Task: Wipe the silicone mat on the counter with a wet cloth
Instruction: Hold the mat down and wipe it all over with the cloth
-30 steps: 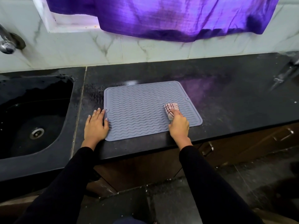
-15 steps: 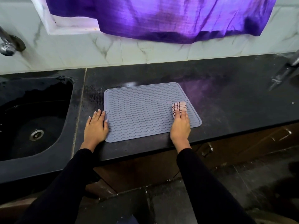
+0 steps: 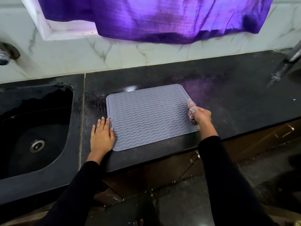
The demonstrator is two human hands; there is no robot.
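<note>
A grey silicone mat (image 3: 149, 116) with wavy ridges lies flat on the black counter (image 3: 228, 98), near its front edge. My right hand (image 3: 202, 116) grips a folded pink checked cloth (image 3: 190, 110) and presses it against the mat's right edge. My left hand (image 3: 101, 135) lies flat with fingers spread on the counter, its fingertips touching the mat's left edge by the small hole. Both arms wear black sleeves.
A black sink (image 3: 34, 132) with a metal drain is set into the counter at the left, a tap (image 3: 6, 53) above it. A purple curtain (image 3: 162, 18) hangs over the white marble wall. A metal object (image 3: 286, 66) juts in at the far right. Brown cabinets stand below the counter.
My right hand has slid the cloth from the mat's lower middle-right outward to its right edge and turned sideways. My left hand stays pressed at the left edge.
</note>
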